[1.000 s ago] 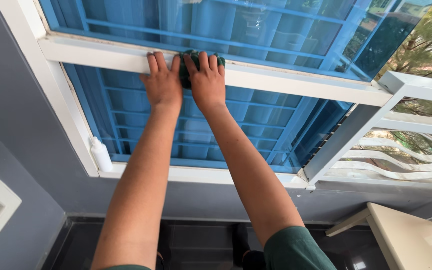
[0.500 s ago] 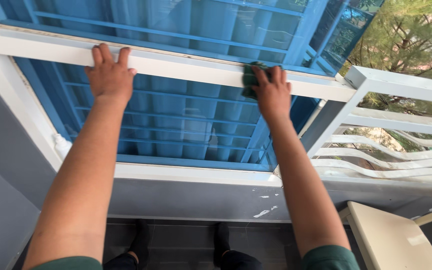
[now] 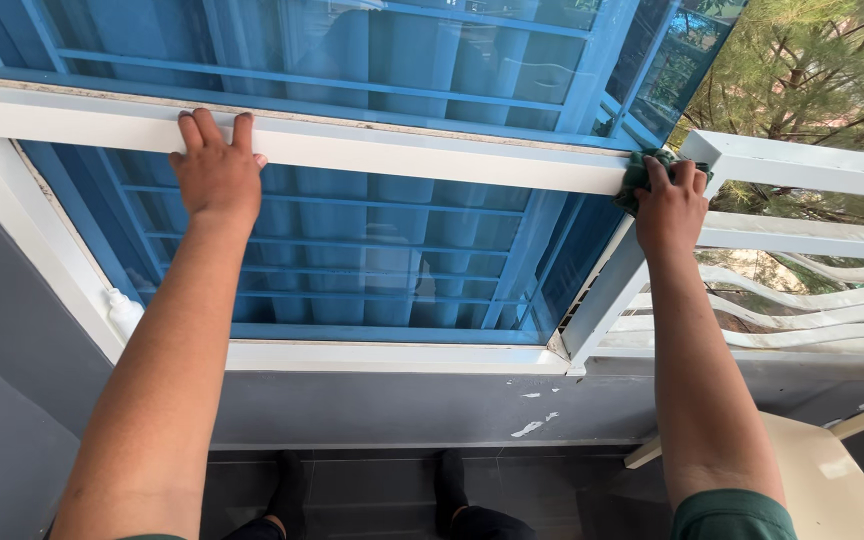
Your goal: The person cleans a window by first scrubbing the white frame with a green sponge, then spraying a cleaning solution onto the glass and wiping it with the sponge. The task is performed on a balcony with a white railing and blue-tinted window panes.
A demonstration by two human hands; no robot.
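Where window frame meets grey wall, white bottle (image 3: 123, 311) stands in lower corner. Left hand (image 3: 216, 173) flat on white crossbar (image 3: 402, 150), fingers spread and released, grasping nothing. Blue-tinted glass (image 3: 352, 250) below bar. Right hand (image 3: 668, 205) at crossbar's far right end, fingers pressed over green cloth (image 3: 640, 171), holding it against frame corner. Cream chair (image 3: 832, 480) at lower right.
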